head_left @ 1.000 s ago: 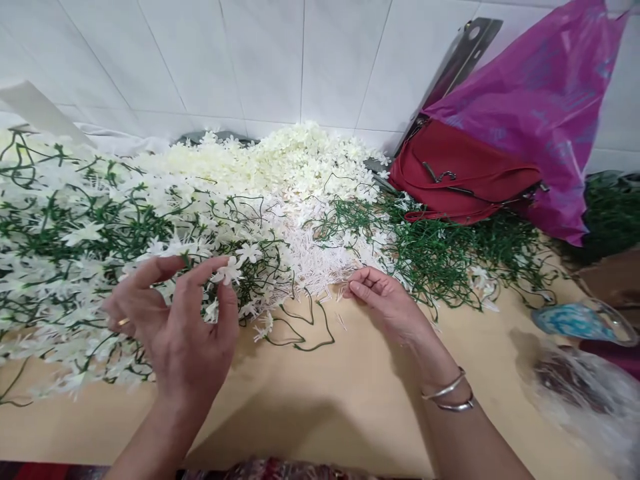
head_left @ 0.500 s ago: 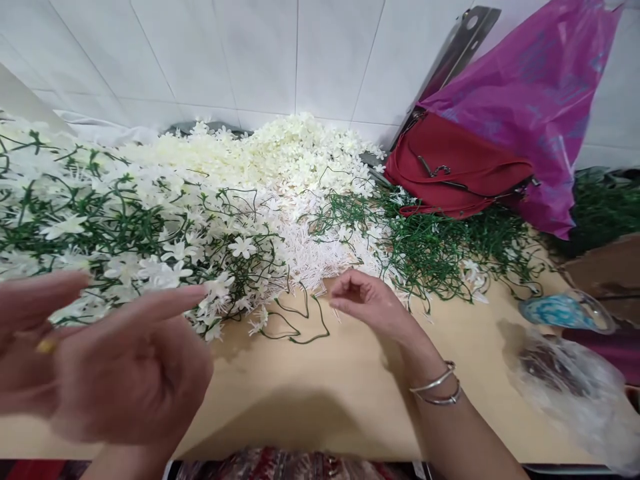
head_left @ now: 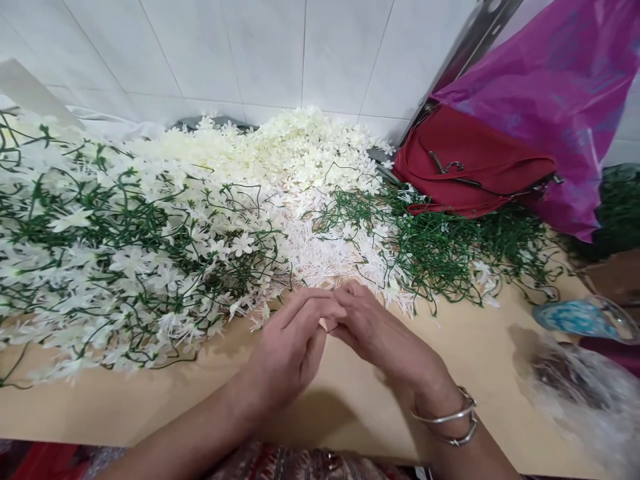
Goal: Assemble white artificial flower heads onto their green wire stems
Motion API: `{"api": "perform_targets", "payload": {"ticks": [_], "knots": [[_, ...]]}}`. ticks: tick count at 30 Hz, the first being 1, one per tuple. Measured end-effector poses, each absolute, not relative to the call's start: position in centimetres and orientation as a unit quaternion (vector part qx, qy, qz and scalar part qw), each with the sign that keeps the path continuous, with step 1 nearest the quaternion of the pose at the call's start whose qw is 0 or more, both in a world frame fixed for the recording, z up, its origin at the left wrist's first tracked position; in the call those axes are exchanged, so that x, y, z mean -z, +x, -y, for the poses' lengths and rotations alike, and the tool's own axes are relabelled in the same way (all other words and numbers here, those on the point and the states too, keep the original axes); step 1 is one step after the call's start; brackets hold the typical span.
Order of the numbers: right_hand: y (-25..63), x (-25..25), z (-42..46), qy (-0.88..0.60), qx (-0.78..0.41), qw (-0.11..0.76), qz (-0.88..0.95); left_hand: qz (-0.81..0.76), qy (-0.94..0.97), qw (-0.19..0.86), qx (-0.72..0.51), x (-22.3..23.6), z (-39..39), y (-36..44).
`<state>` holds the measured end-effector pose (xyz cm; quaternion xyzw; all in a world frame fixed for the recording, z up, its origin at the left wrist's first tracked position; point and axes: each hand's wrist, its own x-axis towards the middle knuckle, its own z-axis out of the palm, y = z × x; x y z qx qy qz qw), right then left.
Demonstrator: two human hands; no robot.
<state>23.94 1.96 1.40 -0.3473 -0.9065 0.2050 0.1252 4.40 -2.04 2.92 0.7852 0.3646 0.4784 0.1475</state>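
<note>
My left hand point(head_left: 294, 343) and my right hand point(head_left: 373, 330) meet above the table at its middle, fingertips touching. Both are closed in a pinch; whatever sits between the fingers is hidden. Just beyond them lies a heap of thin white stamen-like sticks point(head_left: 325, 257). Green plastic stems point(head_left: 435, 260) are tangled to the right of it. On the left spreads a large pile of white artificial flowers with green stems point(head_left: 135, 267). Loose cream flower heads point(head_left: 310, 150) are heaped at the back against the wall.
A red handbag point(head_left: 473, 167) rests on the green stems, with a purple plastic bag point(head_left: 555, 100) behind it. Toward the right edge are a blue-and-white object point(head_left: 575, 319) and a clear plastic bag point(head_left: 570, 380). White tiles point(head_left: 270, 53) back the table point(head_left: 475, 393).
My left hand has come from the flower pile at the left to meet my right hand. Green stems that lay bare beside the right hand no longer show there.
</note>
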Motion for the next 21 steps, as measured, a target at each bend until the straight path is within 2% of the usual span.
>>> {"api": "perform_targets", "payload": {"ticks": [5, 7, 9, 13, 15, 18, 21], "knots": [[26.4, -1.9, -2.9, -0.420, -0.258, 0.097, 0.865, -0.413, 0.835, 0.162, -0.327, 0.9, 0.7, 4.7], [26.6, -2.1, -3.3, -0.414, -0.286, 0.114, 0.856, -0.421, 0.860, 0.124, -0.261, 1.4, 0.5, 4.6], [26.4, -2.0, -3.7, -0.428, -0.292, 0.167, 0.839, -0.434, 0.871, 0.080, -0.215, 1.6, 0.3, 4.5], [25.8, -1.3, -4.4, -0.519, -0.212, 0.314, 0.767, -0.468, 0.859, 0.021, -0.206, 1.9, -0.1, 3.9], [25.6, -0.9, -4.8, -0.550, -0.182, 0.354, 0.734, -0.486, 0.847, 0.000, -0.213, 1.8, -0.2, 3.5], [25.2, -0.5, -5.9, -0.579, -0.148, 0.345, 0.724, -0.496, 0.841, -0.016, -0.217, 1.4, 0.0, 3.4], [24.1, -0.6, -7.8, -0.597, -0.114, 0.304, 0.733, -0.475, 0.854, 0.012, -0.212, 0.8, 0.4, 4.2]]}}
